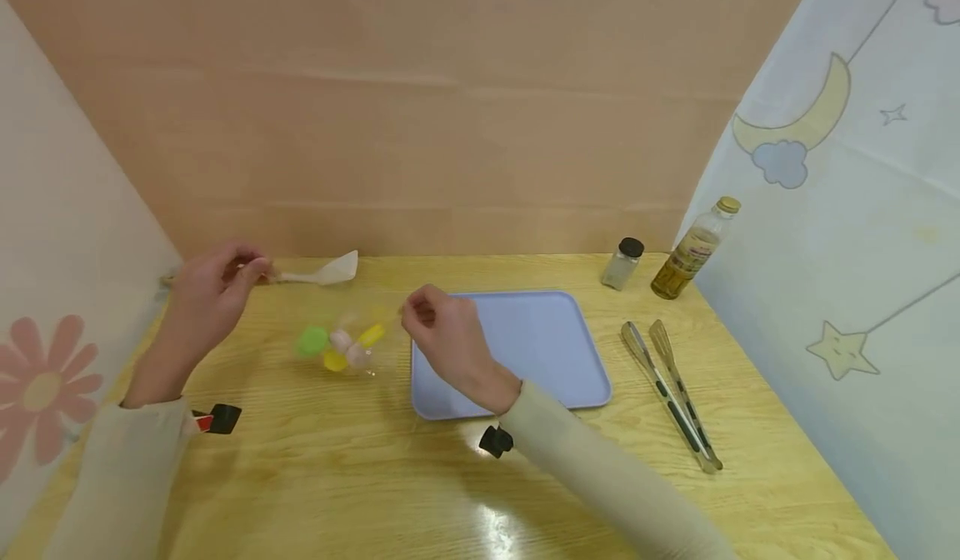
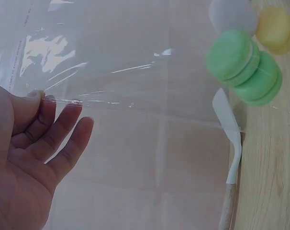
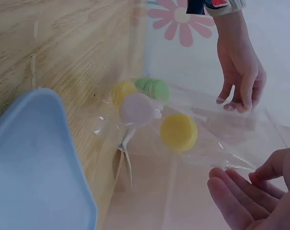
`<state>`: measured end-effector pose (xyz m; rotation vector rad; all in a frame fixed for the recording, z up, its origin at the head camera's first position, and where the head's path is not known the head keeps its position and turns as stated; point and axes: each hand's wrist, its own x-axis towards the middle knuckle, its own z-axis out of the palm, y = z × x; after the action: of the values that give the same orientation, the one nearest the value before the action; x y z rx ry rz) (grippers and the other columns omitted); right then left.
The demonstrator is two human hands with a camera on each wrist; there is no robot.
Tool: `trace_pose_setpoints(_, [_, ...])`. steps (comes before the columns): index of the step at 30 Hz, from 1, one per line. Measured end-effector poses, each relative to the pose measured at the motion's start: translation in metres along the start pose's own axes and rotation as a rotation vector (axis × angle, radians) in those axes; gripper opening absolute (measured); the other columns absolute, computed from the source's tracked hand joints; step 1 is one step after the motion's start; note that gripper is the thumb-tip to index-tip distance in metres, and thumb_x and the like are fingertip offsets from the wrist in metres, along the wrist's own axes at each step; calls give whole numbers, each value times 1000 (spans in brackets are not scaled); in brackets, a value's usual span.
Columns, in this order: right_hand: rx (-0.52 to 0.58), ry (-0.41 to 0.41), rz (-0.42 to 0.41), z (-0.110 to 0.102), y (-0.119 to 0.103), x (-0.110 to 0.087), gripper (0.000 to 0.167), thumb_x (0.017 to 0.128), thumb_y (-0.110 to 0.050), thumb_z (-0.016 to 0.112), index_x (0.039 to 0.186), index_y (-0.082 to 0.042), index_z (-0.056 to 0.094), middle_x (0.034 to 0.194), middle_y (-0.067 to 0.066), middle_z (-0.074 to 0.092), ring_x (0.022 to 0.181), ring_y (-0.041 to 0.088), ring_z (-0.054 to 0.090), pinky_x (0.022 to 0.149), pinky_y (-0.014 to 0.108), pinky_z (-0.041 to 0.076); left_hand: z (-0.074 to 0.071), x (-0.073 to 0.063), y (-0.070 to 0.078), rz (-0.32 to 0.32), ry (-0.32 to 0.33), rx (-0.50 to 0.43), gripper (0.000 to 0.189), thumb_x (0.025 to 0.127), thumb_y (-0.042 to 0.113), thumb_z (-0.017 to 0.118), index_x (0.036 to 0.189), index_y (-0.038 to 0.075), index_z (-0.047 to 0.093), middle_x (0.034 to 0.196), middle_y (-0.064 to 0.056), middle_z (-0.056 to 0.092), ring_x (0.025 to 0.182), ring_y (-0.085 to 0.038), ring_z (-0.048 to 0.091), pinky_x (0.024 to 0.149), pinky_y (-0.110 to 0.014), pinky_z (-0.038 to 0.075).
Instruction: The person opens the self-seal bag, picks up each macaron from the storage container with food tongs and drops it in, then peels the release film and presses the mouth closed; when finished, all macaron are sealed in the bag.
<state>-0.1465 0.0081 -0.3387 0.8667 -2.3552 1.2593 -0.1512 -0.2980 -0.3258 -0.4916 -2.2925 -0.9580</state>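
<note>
A clear plastic bag [image 2: 121, 43] hangs stretched between my two hands over the left part of the wooden table. My left hand [image 1: 212, 297] pinches one upper corner of it between thumb and forefinger. Its opposite upper corner is pinched by my right hand [image 1: 453, 337], the other fingers loosely extended. Several macarons lie bunched low inside the bag: green macarons [image 2: 233, 57], yellow ones [image 3: 178, 132] and pale pink ones [image 3: 136, 109]. In the head view the bag's outline is hardly visible.
Beside my right hand lies a light blue tray [image 1: 536, 343]. A white-headed spatula [image 1: 337, 270] rests along the table's back edge. Metal tongs [image 1: 663, 389] lie right of the tray. At the back right stand a black-capped jar [image 1: 621, 267] and an oil bottle [image 1: 688, 252].
</note>
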Motion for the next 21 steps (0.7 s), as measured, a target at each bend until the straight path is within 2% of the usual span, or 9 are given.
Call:
trace_pose_setpoints(4, [60,-12,-17,-5,1,2,9,97,-3,61,96,2,69,87,9,75,79,14,72,73,17,55,-5,-6,9,34,65,-14,5,95,-7,66,100,-7,66,86,-9,67,81,11,57,77,-4,43])
trace_pose_setpoints(8, [131,15,-76,-8,-1,3,8,98,-4,64,97,2,68,90,11,75,82,17,74,76,18,55,-12,-12,20,11,116,-66,5,94,-8,66,98,-6,67,85,-1,67,79,7,61,77,-6,45])
trace_pose_setpoints(11, [161,25,-128,-9,-3,3,7,99,-4,64,98,2,68,93,11,75,83,19,74,77,20,56,-18,-17,24,-2,128,-140,4,94,-8,65,97,-7,68,85,0,69,78,1,64,77,-9,47])
trace_pose_setpoints(13, [142,-4,-143,-9,-3,1,6,99,-4,63,98,0,68,92,9,75,82,18,74,76,20,56,-20,-23,23,-1,98,-145,6,94,-8,65,97,-5,69,86,0,69,79,0,64,77,-9,47])
trace_pose_setpoints(15, [118,-60,-132,-8,-2,-2,6,100,-4,63,98,-1,68,92,8,75,82,15,74,76,19,55,-20,-30,19,-3,41,-136,7,94,-9,65,97,-4,69,86,-1,69,80,1,64,79,-8,47])
trace_pose_setpoints(18, [81,-156,-91,-6,2,-6,8,101,-7,62,99,-3,69,93,6,75,83,10,73,76,17,54,-19,-43,12,-44,-41,-123,8,93,-8,66,97,-1,69,85,1,70,81,4,64,79,-6,45])
trace_pose_setpoints(21, [94,-185,-58,-4,5,-9,9,102,-7,61,101,-2,68,95,7,74,84,11,72,75,17,55,-18,-51,8,-102,-61,-149,9,95,-7,65,98,0,69,85,-1,71,81,1,65,78,-6,46])
